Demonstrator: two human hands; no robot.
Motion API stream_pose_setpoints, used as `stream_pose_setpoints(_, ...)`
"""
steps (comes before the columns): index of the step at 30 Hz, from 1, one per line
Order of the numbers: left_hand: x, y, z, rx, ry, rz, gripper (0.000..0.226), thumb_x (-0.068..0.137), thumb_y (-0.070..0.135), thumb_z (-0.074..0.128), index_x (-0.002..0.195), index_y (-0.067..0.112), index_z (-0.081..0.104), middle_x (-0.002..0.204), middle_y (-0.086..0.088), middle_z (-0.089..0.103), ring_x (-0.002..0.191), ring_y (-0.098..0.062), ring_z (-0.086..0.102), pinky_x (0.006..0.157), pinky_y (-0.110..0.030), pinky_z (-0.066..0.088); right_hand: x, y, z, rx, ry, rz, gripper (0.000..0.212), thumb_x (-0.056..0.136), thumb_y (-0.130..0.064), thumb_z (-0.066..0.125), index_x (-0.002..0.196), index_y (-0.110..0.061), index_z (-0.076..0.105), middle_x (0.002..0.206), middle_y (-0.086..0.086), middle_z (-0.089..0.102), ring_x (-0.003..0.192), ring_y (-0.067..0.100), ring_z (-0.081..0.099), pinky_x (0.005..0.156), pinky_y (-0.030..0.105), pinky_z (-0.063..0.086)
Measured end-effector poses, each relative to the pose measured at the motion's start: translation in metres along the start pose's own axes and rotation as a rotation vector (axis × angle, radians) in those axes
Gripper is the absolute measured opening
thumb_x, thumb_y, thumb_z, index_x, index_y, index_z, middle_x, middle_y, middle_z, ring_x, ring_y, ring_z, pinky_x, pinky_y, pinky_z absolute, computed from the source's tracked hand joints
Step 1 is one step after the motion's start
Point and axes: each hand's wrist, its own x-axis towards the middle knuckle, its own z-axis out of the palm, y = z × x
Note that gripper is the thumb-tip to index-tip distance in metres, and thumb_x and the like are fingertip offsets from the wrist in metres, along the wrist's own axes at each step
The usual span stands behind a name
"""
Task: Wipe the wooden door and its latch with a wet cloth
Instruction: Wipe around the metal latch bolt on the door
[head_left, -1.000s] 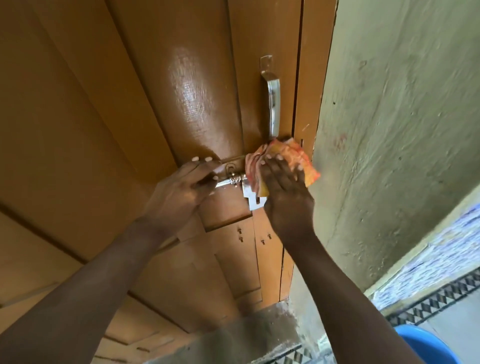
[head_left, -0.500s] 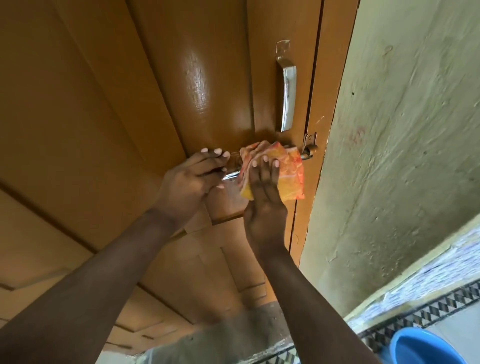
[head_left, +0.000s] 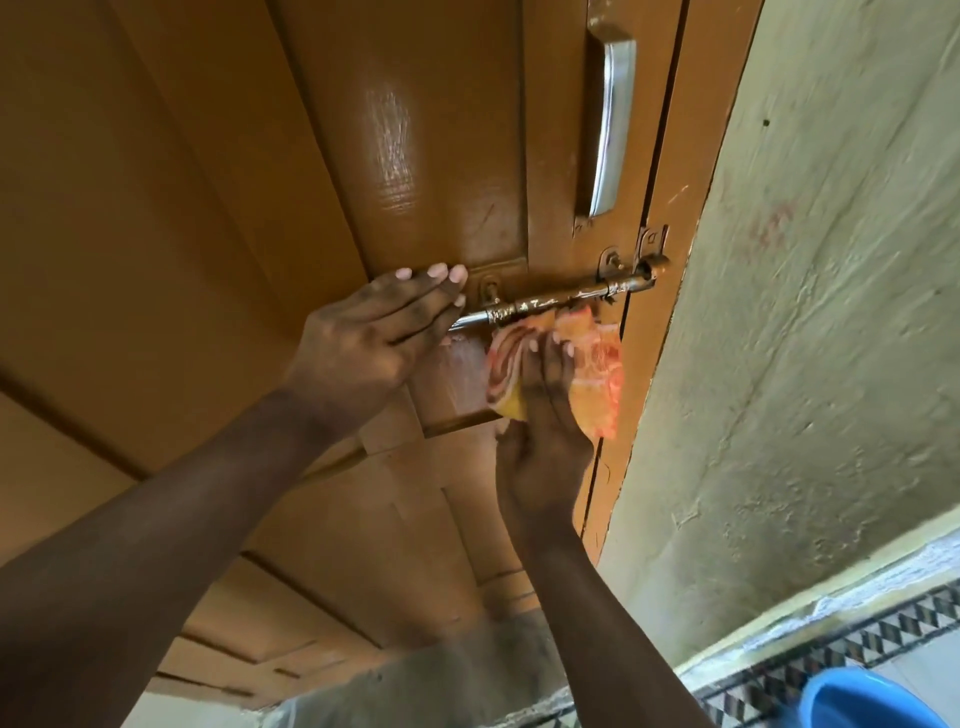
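Lowered since the earlier frame, the right hand presses the folded cloth against the door at 6 o'clock of the exposed latch; left hand grips the bolt's end. Handle and upper panels look unwiped.

- No text, label, brand, number or sign can be read anywhere in the head view.
- The wooden door bears only glossy paint and panel grooves, no lettering.
- The latch and the handle are bare metal with no legible stamp.
- The cloth shows an orange and pink pattern, no words.
- The wall has faint reddish smudges that form no readable characters.
- The floor border carries a geometric triangle pattern only.
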Motion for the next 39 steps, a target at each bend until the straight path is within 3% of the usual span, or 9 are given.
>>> stream_pose_setpoints(6,0.003,0.003,0.001,-0.024,0.040,-0.033,0.030,0.102,0.005,0.065,0.132,0.000,0.069,0.144,-0.013,0.061,0.134,-0.026,0.059,0.105,-0.043,0.055,-0.018,0.034,0.010,-0.151,-0.198,-0.131,0.080,0.080,0.014,0.070,0.152,-0.008,0.043,0.158,0.016,0.043,0.150,0.040,0.030,0.094,0.029,0.047)
stream_pose_setpoints(10,0.003,0.006,0.003,-0.035,0.055,-0.053,0.031,0.101,0.004,0.068,0.131,0.000,0.069,0.143,-0.012,0.062,0.133,-0.026,0.060,0.102,-0.043,0.058,-0.037,0.032,0.011,0.268,-0.043,0.419,0.050,0.091,0.004,0.069,0.138,-0.013,0.064,0.134,0.013,0.069,0.125,0.042,0.063,0.093,0.044,0.060)
stream_pose_setpoints(13,0.001,0.011,0.003,-0.034,0.060,-0.089,0.031,0.100,0.002,0.067,0.131,-0.001,0.069,0.143,-0.013,0.061,0.133,-0.026,0.059,0.102,-0.043,0.057,-0.012,-0.005,0.016,0.432,0.165,0.726,0.037,0.102,-0.007,0.058,0.135,-0.023,0.066,0.112,0.002,0.076,0.095,0.027,0.072,0.072,0.034,0.063)
stream_pose_setpoints(19,0.003,0.015,0.000,-0.039,0.057,-0.109,0.030,0.102,0.004,0.065,0.131,-0.001,0.069,0.143,-0.012,0.062,0.133,-0.026,0.060,0.101,-0.044,0.058,-0.027,-0.025,0.025,0.155,-0.038,0.388,0.058,0.094,-0.006,0.049,0.149,-0.020,0.051,0.145,0.004,0.061,0.134,0.034,0.058,0.097,0.050,0.058)
stream_pose_setpoints(23,0.006,0.013,-0.001,-0.031,0.047,-0.104,0.028,0.103,0.008,0.066,0.130,0.002,0.071,0.143,-0.011,0.062,0.132,-0.025,0.061,0.099,-0.042,0.059,-0.036,-0.006,0.007,0.216,-0.166,0.567,0.045,0.104,-0.007,0.052,0.143,-0.029,0.058,0.113,-0.002,0.073,0.102,0.016,0.071,0.073,0.003,0.051)
stream_pose_setpoints(26,0.007,0.012,-0.005,0.001,0.035,-0.072,0.027,0.103,0.006,0.064,0.129,0.000,0.071,0.143,-0.012,0.062,0.132,-0.025,0.061,0.100,-0.041,0.059,-0.024,-0.017,-0.016,0.251,-0.008,0.637,0.046,0.100,0.002,0.056,0.139,-0.021,0.062,0.088,-0.025,0.068,0.071,-0.011,0.065,0.052,0.003,0.046)
stream_pose_setpoints(28,0.007,0.009,-0.009,0.022,-0.004,-0.042,0.030,0.102,0.005,0.066,0.132,0.001,0.070,0.145,-0.012,0.060,0.134,-0.026,0.059,0.105,-0.041,0.055,-0.013,-0.035,-0.029,0.300,0.136,0.582,0.055,0.091,0.007,0.055,0.139,-0.019,0.062,0.107,-0.023,0.072,0.082,-0.018,0.065,0.063,0.006,0.053)
stream_pose_setpoints(33,0.006,-0.001,-0.024,0.079,-0.137,0.013,0.044,0.103,0.010,0.063,0.146,0.001,0.056,0.159,-0.015,0.045,0.147,-0.033,0.043,0.118,-0.056,0.039,0.029,-0.058,-0.036,0.356,0.282,0.231,0.055,0.091,0.003,0.052,0.144,-0.013,0.056,0.145,0.000,0.059,0.126,0.018,0.066,0.087,0.037,0.063)
stream_pose_setpoints(39,-0.003,-0.011,-0.026,0.142,-0.124,-0.079,0.056,0.102,0.018,0.066,0.154,0.013,0.047,0.165,-0.004,0.036,0.153,-0.032,0.032,0.122,-0.060,0.020,0.021,-0.054,-0.012,0.020,-0.176,-0.199,0.059,0.088,0.004,0.041,0.145,-0.006,0.054,0.157,0.010,0.047,0.154,0.032,0.028,0.097,0.031,0.058)
